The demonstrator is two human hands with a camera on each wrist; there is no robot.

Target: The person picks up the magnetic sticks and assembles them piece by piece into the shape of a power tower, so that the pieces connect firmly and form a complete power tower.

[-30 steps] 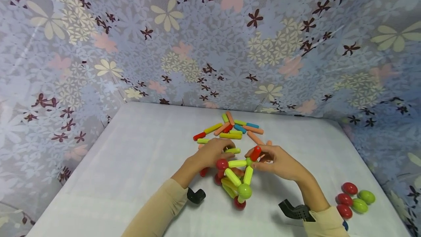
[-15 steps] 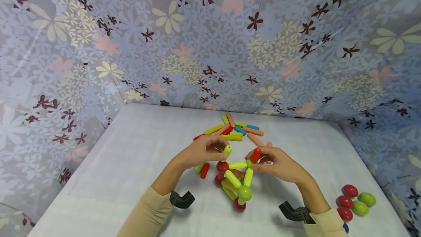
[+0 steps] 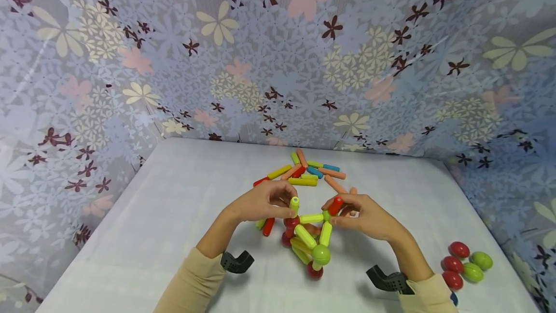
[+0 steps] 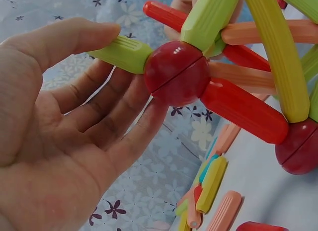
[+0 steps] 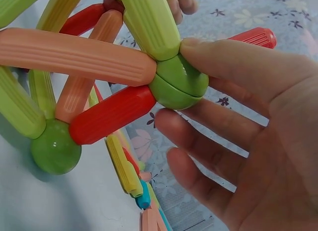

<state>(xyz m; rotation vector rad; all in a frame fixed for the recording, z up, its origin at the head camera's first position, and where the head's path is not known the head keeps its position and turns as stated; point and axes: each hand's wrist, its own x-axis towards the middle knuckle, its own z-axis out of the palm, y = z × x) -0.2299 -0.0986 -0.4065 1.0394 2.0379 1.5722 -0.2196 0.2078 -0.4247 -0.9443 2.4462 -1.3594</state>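
A frame of coloured sticks and balls stands on the white table. My left hand pinches a lime-green stick between thumb and fingers; the stick's inner end meets the red ball at the frame's upper left corner. At the upper right corner my right hand grips the green ball, thumb on its near side and fingers behind and below. A short red stick juts up from that ball. Lower down are another green ball and red balls, joined by yellow, orange and red sticks.
Behind the frame lies a loose pile of sticks, among them a yellow stick and a blue stick. Another red stick lies under the left hand. Several red and green balls sit at the right. Flowered cloth backs the table.
The left hand has brought the lime-green stick toward me and turned it upright, from behind the frame onto the red ball. The right hand keeps its hold on the green ball.
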